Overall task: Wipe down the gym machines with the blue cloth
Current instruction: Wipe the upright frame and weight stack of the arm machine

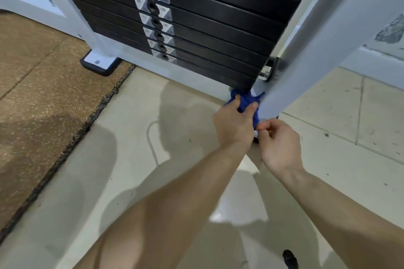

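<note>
Cloth [246,99] is bunched at the foot of the post [310,57], gripped by the left hand [235,124], end seemingly pinched by the right hand [281,143]; stack [218,17] probably not wiped yet.

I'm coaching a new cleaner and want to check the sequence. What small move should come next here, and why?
Probably slide the blue cloth up the white post. The left hand grips it bunched at the post's foot, so the post's whole length lies above; the right hand, curled beside the cloth, could steady it.
</note>
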The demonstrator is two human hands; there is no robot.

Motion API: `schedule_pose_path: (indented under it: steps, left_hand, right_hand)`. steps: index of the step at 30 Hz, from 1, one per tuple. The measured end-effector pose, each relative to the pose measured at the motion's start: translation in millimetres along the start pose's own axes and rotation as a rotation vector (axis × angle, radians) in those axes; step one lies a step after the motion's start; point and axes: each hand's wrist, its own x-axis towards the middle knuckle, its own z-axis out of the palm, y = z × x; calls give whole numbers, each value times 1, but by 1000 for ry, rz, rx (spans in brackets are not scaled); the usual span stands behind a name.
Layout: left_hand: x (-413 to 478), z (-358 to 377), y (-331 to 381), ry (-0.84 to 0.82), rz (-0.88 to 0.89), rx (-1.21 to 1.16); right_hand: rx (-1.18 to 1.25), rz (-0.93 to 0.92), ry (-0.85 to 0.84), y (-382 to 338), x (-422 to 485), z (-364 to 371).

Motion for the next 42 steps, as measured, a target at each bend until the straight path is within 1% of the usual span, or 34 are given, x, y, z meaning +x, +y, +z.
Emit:
schedule_pose_path:
  steps: [3,7,10,15,18,22,26,31,35,42]
  left_hand:
    - [18,-16,-3,73,6,31]
    - [52,-54,-8,210,-2,5]
    - [79,-84,-10,267,5,12]
    - [129,-141,-9,409,57,91]
    - [165,-182,-1,529,61,158]
    - [201,-220,7,643,60,148]
    - [199,-207,-2,610,43,170]
    - [154,-139,-26,492,21,166]
    - [115,-95,-22,427,8,161]
    - [65,-48,-12,340,-4,59]
  right_hand:
    - [-18,-16,-21,-11,-3,19]
    - [63,-14,-58,-35,-2,50]
    - [93,-22,-73,-57,5,72]
    - [95,-77,-121,-77,18,98]
    - [83,-64,-138,-77,22,103]
    - [115,16,-184,-67,15,94]
    - [108,49,-198,-50,11,76]
    - [81,122,-131,-26,6,44]
    - [7,160,-72,-12,5,23]
    - [-3,183,-47,-11,3,-13]
